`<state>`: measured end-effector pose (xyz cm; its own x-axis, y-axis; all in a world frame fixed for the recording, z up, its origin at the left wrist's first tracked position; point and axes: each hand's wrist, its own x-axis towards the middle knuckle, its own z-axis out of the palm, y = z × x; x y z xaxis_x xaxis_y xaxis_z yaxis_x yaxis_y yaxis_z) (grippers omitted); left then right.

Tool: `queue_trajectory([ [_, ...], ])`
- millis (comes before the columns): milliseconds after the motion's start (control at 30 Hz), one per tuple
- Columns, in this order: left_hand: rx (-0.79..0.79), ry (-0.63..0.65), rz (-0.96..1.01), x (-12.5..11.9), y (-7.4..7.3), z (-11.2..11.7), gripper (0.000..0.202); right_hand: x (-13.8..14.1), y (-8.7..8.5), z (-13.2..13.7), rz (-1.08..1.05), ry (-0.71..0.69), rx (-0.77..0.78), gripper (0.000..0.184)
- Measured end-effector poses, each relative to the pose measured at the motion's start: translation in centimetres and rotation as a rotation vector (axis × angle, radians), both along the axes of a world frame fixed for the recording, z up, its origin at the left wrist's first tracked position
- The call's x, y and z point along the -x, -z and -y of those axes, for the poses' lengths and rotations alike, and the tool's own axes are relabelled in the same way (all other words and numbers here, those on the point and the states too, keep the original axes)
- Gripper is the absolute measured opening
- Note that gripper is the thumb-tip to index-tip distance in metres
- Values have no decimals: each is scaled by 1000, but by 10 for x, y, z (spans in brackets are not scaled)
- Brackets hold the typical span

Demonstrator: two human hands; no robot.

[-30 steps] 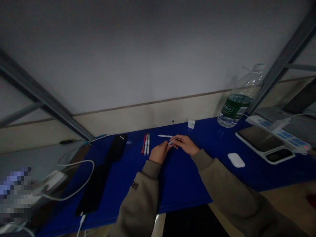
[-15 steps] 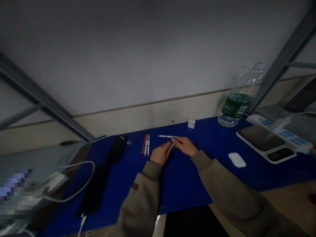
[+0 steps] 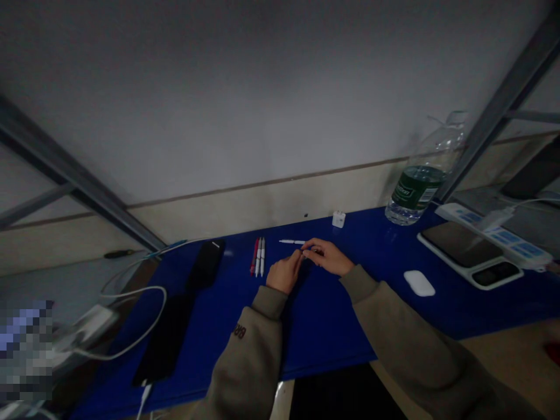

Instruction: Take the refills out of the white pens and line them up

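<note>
Head view: the left hand [image 3: 285, 272] and right hand [image 3: 327, 257] were half closed, fingertips meeting at a small pale object [image 3: 305, 254], grip unconfirmed; a white pen [image 3: 291, 241] lay just beyond them on the blue desk [image 3: 332, 315], near three pens [image 3: 258, 256]

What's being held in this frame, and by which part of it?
The left hand and right hand appear to pinch a small pale item between their fingertips. It is too small to identify or tell which part is held.

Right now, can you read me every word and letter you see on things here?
"BR" and then a blurred letter: on the left sleeve.
Green label on the water bottle: too blurred to read.
I can read nothing else.
</note>
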<state>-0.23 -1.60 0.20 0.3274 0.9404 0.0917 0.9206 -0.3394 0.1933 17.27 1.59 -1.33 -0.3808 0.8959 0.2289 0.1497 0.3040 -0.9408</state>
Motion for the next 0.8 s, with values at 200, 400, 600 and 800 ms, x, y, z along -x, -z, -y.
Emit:
queue_trajectory([
  [200, -7, 66, 115, -1, 0, 2, 40, -2, 4, -4, 246, 105, -124, 41],
  [400, -27, 80, 122, 1, -1, 0, 40, -3, 1, -2, 242, 101, -122, 42],
  [600, -38, 124, 167, 3, -3, 2, 39, -1, 4, -1, 235, 80, -97, 46],
  [800, -74, 81, 87, 3, 0, 1, 42, -1, 1, 1, 146, -2, -88, 36],
])
